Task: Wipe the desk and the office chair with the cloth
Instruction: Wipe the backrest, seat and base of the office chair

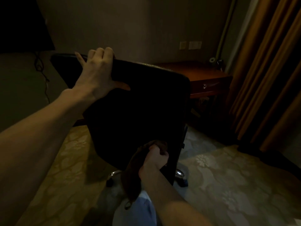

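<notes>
Left grip (97,70): clamped over top edge of office chair (138,111).
Right grip (154,159): clutching brown cloth (130,175) low on its backrest.

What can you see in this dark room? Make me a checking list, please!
Surface: wooden desk against the far wall, dimly lit.
Job's things: black office chair with its back to the camera; brown cloth against the lower backrest.
Clutter: small round item on the desk's far corner.
Hands: left hand grips the chair's top edge, fingers curled over it; right hand grips the cloth.
Cables: dark cable hanging at the left.
Surroundings: patterned carpet, brown curtain, wall sockets.
</notes>
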Demonstrator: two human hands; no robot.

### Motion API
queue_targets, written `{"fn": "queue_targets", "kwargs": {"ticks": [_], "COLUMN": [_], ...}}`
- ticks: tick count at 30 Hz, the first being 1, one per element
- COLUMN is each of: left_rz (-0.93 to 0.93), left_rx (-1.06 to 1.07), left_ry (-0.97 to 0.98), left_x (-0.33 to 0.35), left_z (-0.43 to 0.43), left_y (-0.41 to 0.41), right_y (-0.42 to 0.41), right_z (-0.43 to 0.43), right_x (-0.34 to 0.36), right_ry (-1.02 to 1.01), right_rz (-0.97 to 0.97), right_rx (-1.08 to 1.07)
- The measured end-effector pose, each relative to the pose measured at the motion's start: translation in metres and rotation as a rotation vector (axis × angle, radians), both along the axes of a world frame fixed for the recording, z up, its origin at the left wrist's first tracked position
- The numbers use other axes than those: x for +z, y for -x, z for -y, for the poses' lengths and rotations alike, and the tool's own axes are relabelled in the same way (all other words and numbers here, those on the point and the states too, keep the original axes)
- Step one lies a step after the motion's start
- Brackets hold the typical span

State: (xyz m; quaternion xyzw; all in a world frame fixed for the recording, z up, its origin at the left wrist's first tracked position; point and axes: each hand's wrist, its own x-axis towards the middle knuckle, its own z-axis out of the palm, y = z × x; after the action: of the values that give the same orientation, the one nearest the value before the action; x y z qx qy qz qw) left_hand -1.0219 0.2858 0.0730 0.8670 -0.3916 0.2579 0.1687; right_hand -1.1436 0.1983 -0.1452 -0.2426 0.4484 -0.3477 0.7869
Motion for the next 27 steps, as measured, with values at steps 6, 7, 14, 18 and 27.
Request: {"fn": "queue_targets", "kwargs": {"ticks": [6, 7, 14, 18, 27], "left_rz": [-0.089, -0.101, -0.064, -0.18, -0.398], "left_rx": [0.049, 0.057, 0.035, -0.17, -0.134], "left_ry": [-0.023, -0.039, -0.145, -0.273, -0.288], "left_x": [0.005, 0.006, -0.002, -0.029, -0.1], "left_z": [0.05, 0.059, 0.114, 0.127, 0.045], "left_y": [-0.042, -0.049, -0.118, -0.139, -0.169], "right_y": [-0.019, -0.022, -0.042, -0.048, -0.038], "right_z": [0.049, 0.055, 0.103, 0.12, 0.111], "right_x": [-0.008, -0.008, -0.02, -0.021, -0.024], "right_ry": [0.152, 0.148, 0.117, 0.113, 0.079], "right_rz": [-0.066, -0.097, -0.069, -0.053, -0.119], "right_rx": [-0.058, -0.054, -0.026, -0.005, 0.061]}}
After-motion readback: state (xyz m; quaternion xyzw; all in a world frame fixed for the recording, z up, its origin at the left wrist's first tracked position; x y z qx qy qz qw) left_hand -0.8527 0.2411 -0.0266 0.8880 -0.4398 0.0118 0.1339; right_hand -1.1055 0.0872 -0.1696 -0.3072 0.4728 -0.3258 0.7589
